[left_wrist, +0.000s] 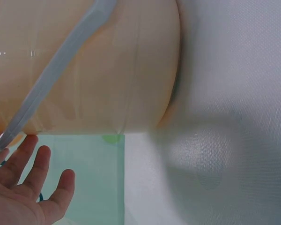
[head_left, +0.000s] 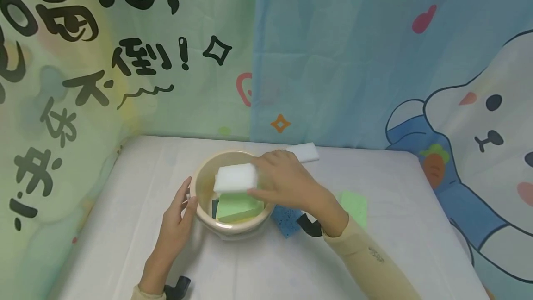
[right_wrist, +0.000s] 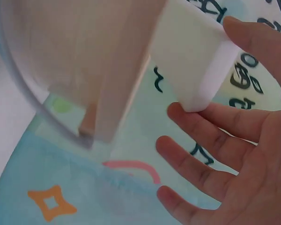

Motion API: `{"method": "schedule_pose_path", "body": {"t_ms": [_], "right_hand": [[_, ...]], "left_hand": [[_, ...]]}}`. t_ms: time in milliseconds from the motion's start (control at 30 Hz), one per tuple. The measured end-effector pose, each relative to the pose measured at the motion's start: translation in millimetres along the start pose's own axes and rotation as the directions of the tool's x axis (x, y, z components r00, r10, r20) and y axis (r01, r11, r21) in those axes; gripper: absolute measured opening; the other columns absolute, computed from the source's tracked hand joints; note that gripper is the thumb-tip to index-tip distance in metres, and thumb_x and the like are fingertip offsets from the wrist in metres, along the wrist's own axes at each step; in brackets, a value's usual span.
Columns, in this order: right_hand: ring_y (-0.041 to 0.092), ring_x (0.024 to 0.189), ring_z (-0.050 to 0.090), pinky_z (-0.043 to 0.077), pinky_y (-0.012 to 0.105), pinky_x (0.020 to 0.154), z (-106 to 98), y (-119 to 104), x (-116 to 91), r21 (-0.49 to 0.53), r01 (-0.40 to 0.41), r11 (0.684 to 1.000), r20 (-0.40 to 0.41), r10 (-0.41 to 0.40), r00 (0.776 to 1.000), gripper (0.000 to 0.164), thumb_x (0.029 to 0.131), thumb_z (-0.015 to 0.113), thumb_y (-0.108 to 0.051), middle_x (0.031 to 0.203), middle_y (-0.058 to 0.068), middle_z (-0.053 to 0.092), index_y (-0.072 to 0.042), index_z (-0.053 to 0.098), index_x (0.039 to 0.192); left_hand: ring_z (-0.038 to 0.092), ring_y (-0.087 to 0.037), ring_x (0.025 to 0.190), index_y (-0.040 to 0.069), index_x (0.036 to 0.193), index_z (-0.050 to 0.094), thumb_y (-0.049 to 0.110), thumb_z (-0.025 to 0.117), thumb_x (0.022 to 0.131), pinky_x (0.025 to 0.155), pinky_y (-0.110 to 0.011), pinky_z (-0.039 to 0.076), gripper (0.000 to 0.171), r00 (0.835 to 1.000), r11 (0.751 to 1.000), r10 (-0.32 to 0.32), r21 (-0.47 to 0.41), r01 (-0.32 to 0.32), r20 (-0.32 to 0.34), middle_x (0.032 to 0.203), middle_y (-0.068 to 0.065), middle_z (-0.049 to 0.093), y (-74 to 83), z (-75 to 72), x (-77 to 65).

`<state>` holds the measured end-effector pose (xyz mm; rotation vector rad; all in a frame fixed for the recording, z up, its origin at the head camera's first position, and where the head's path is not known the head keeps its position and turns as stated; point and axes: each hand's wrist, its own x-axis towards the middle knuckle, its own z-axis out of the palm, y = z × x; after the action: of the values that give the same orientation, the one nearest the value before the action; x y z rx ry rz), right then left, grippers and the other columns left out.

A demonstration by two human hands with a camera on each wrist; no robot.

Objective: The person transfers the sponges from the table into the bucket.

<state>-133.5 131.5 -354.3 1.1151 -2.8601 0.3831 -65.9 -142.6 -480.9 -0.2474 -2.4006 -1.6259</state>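
Note:
A cream plastic bucket (head_left: 233, 229) with a grey handle (left_wrist: 61, 65) stands on the table. In the head view, my left hand (head_left: 176, 223) rests against the left of its rim; the left wrist view shows several fingers (left_wrist: 36, 173) spread and loosely bent. My right hand (head_left: 287, 182) pinches a white sponge block (head_left: 236, 178) between thumb and fingertips over the bucket's mouth. Under it, inside the bucket, lies a green sponge (head_left: 237, 207) with a dark piece (head_left: 214, 208) beside it. Whether the white block touches the green one, I cannot tell.
A blue sponge (head_left: 286, 221) lies right of the bucket, partly under my right arm. Farther right is a light green sponge (head_left: 354, 207). Another white sponge (head_left: 305, 152) lies behind my right hand. Printed curtains (head_left: 325, 59) hang behind the white-covered table (head_left: 266, 272).

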Motion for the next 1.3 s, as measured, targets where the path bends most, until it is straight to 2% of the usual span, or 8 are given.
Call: {"method": "schedule_pose_path", "body": {"t_ms": [133, 367, 467, 633, 733, 900, 1133, 1300], "right_hand": [[0.032, 0.115, 0.055, 0.039, 0.052, 0.103, 8.5, -9.0, 7.7, -0.117, 0.034, 0.993, 0.053, -0.028, 0.998, 0.064, 0.089, 0.071, -0.052, 0.121, 0.008, 0.064, -0.007, 0.059, 0.134], [0.03, 0.121, 0.052, 0.033, 0.054, 0.109, 17.6, -27.3, 23.5, -0.202, 0.044, 0.978, 0.177, -0.008, 0.984, 0.064, 0.091, 0.067, -0.057, 0.126, 0.006, 0.061, -0.011, 0.059, 0.134], [0.029, 0.124, 0.05, 0.034, 0.054, 0.109, 21.8, -35.3, 29.7, -0.243, 0.055, 0.969, 0.2, -0.005, 0.98, 0.068, 0.09, 0.066, -0.06, 0.128, 0.006, 0.06, -0.01, 0.058, 0.137], [0.029, 0.126, 0.051, 0.035, 0.054, 0.111, 28.3, -43.6, 35.3, -0.231, 0.088, 0.969, 0.17, -0.049, 0.984, 0.081, 0.089, 0.06, -0.068, 0.134, 0.007, 0.059, -0.007, 0.054, 0.142], [0.028, 0.125, 0.053, 0.037, 0.053, 0.11, 29.6, -46.1, 35.8, -0.193, 0.108, 0.975, 0.15, -0.079, 0.985, 0.082, 0.089, 0.061, -0.068, 0.133, 0.008, 0.059, -0.006, 0.053, 0.142], [0.026, 0.125, 0.054, 0.039, 0.051, 0.109, 29.7, -49.3, 37.0, -0.153, 0.127, 0.98, 0.158, -0.103, 0.982, 0.077, 0.091, 0.063, -0.063, 0.132, 0.007, 0.061, -0.006, 0.053, 0.141], [0.025, 0.129, 0.052, 0.04, 0.047, 0.108, 30.5, -52.2, 38.5, -0.133, 0.111, 0.985, 0.179, -0.086, 0.98, 0.063, 0.099, 0.058, -0.051, 0.135, 0.006, 0.06, -0.009, 0.051, 0.144], [0.025, 0.129, 0.052, 0.041, 0.047, 0.106, 32.9, -48.9, 37.2, -0.118, 0.105, 0.987, 0.169, -0.084, 0.982, 0.056, 0.101, 0.058, -0.045, 0.137, 0.005, 0.059, -0.011, 0.052, 0.144]], "left_hand": [[0.05, -0.037, 0.13, 0.01, 0.157, 0.032, 0.018, 0.046, 0.108, 0.109, -0.058, 0.039, 0.051, 1.0, 1.0, 0.004, 0.0, -0.004, 0.002, 0.148, -0.017, 0.048, -0.4, -0.2, 0.1], [0.05, -0.036, 0.13, 0.009, 0.157, 0.032, 0.018, 0.047, 0.108, 0.109, -0.058, 0.038, 0.051, 1.0, 1.0, 0.005, -0.006, -0.005, 0.006, 0.146, -0.017, 0.049, -0.5, 0.5, 1.0], [0.05, -0.035, 0.13, 0.009, 0.157, 0.032, 0.018, 0.047, 0.108, 0.109, -0.057, 0.039, 0.052, 1.0, 1.0, 0.004, -0.005, -0.004, 0.009, 0.146, -0.016, 0.05, -1.5, 1.7, 1.7], [0.05, -0.033, 0.13, 0.01, 0.157, 0.032, 0.018, 0.048, 0.108, 0.109, -0.056, 0.039, 0.052, 1.0, 1.0, 0.01, -0.003, -0.01, 0.01, 0.145, -0.016, 0.051, -0.4, 2.3, 3.0], [0.05, -0.033, 0.13, 0.01, 0.157, 0.032, 0.018, 0.047, 0.108, 0.109, -0.056, 0.039, 0.052, 1.0, 1.0, 0.016, -0.001, -0.016, 0.011, 0.144, -0.017, 0.052, 0.0, 1.9, 3.1], [0.05, -0.035, 0.13, 0.01, 0.157, 0.032, 0.016, 0.047, 0.108, 0.109, -0.058, 0.039, 0.052, 1.0, 1.0, 0.017, 0.008, -0.017, 0.007, 0.144, -0.018, 0.051, -0.9, 0.7, 2.0], [0.048, -0.037, 0.131, 0.007, 0.157, 0.031, 0.02, 0.045, 0.109, 0.109, -0.058, 0.038, 0.052, 1.0, 1.0, -0.004, 0.022, 0.004, 0.008, 0.147, -0.019, 0.048, 1.9, 0.0, 0.5], [0.048, -0.036, 0.132, 0.008, 0.157, 0.031, 0.021, 0.045, 0.109, 0.109, -0.057, 0.038, 0.051, 1.0, 1.0, -0.01, 0.021, 0.01, 0.004, 0.147, -0.018, 0.048, 1.5, 0.1, 0.3]]}}
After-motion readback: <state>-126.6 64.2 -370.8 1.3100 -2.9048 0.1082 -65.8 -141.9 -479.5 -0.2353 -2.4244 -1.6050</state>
